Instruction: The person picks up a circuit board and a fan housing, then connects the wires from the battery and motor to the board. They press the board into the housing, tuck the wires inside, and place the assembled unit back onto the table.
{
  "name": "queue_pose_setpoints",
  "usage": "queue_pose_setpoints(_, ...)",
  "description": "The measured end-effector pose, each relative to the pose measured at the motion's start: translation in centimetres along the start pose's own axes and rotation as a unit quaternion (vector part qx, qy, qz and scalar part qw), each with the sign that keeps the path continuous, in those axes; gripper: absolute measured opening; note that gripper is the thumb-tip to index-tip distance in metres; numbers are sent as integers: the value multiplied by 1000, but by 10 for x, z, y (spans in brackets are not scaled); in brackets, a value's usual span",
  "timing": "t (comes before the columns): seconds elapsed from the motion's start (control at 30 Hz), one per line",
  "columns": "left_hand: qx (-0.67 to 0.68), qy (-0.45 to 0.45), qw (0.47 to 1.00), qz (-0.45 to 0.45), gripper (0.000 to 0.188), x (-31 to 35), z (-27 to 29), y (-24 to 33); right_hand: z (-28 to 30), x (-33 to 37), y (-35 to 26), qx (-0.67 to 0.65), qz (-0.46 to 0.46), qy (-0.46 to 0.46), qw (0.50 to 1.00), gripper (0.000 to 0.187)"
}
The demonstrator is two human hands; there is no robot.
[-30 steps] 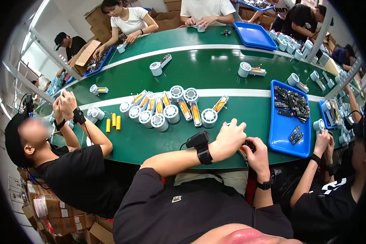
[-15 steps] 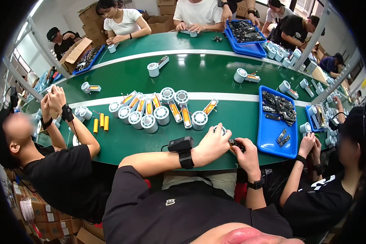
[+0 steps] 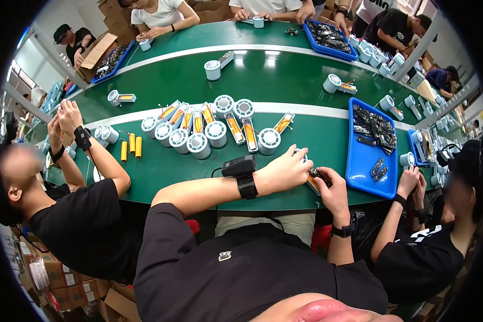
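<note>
My left hand [image 3: 283, 170] is closed around the round head of a pale blue-grey handheld fan [image 3: 302, 156], most of which the fingers hide. The fan's open handle [image 3: 313, 185] points toward me, a strip of orange showing. At that handle, my right hand [image 3: 333, 190] pinches a small dark circuit board [image 3: 315, 173] between thumb and fingers. Left of my hands stands a group of similar fan bodies [image 3: 198, 145], their open handles showing orange batteries [image 3: 234, 129]. One more fan body [image 3: 269, 140] sits just beyond my left hand.
A blue tray [image 3: 359, 180] of dark circuit boards [image 3: 373, 129] lies to my right. Loose orange batteries [image 3: 131, 146] stand at left. Co-workers sit close on both sides. Beyond a pale rail [image 3: 306, 110], fans [image 3: 212, 70] rest on a green surface; more people work across it.
The whole view has shifted, so the table sits higher in the picture. My hands stay together at the same fan, and more of its handle shows between them.
</note>
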State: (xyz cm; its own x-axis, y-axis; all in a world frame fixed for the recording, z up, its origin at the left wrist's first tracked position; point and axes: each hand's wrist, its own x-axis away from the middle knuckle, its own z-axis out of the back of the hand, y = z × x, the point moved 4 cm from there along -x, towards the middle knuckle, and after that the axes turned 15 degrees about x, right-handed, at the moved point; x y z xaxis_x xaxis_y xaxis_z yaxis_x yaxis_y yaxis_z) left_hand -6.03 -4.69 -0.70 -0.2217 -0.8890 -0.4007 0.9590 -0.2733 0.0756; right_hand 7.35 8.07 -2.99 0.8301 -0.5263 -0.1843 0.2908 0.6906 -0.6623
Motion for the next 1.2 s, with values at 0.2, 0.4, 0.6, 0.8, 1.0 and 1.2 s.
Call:
queue_pose_setpoints(0.2, -38, -5, 999, 33, 20, -3, -1, 8, 3, -2, -11, 34, 16, 21, 999, 28)
queue_pose_setpoints(0.4, 11, 16, 999, 30, 20, -4, 6, 4, 9, -11, -11, 87, 56, 18, 994, 27)
queue_pose_setpoints(0.6, 86, 58, 994, 17, 19, 2, 6, -12, 8, -12, -2, 44, -1, -6, 999, 25)
queue_pose_setpoints(0.8, 257, 130, 954, 85, 30, 8, 10, -18, 2, -12, 6, -25, -32, -43, 998, 25)
queue_pose_setpoints(1.0, 237, 159, 957, 53, 26, 11, 0, -21, -4, -12, -24, 91, 42, 11, 995, 29)
queue_pose_setpoints(1.2, 144, 170, 975, -4, 15, 19, 10, -16, -8, -10, -43, 195, 101, 8, 976, 28)
